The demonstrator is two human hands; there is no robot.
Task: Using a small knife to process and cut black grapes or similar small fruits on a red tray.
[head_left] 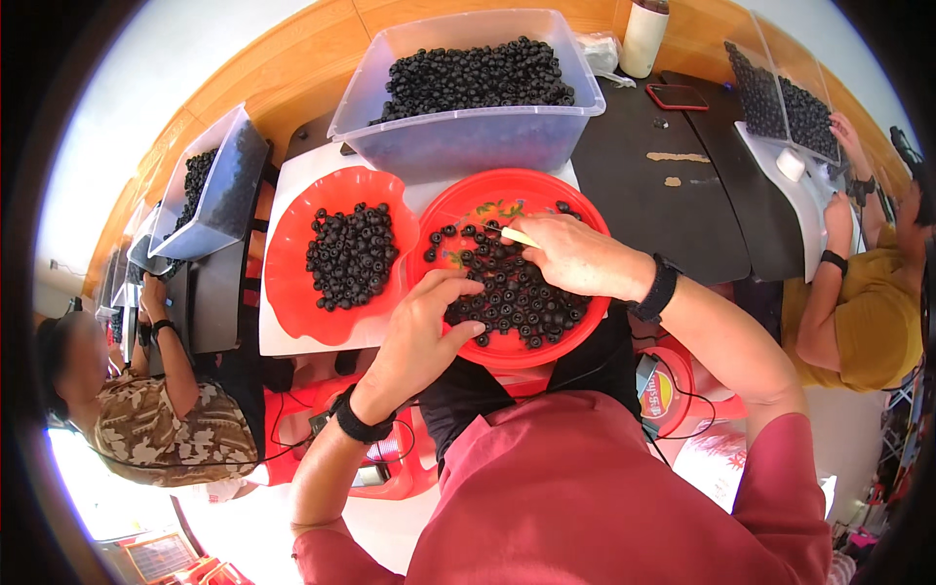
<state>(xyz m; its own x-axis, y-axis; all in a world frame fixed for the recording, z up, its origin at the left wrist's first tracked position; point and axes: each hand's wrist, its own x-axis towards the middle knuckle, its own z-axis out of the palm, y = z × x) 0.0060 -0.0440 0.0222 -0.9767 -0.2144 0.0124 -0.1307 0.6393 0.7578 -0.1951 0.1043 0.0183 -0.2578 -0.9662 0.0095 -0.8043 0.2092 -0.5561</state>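
A round red basin [436,327] sits in front of me, holding many small black round pieces [517,302], each with a dimple or hole, like dark berries or beads. My right hand [575,255] reaches over its far right side, fingers closed around a slim tool with a pale yellow handle [519,237]; a thin shaft runs left from it. My left hand [429,317] rests at the basin's left rim, thumb and fingers apart and curved over the nearest pieces. On the left, a scalloped red dish [285,258] holds a heap of the same black pieces [351,255].
Behind stands a clear plastic bin [468,141] full of black pieces. A phone [677,97] and a pale bottle [644,39] are on the dark table [624,146]. People sit left [175,419] and right [858,322] beside similar bins. Cables hang below me near red stools.
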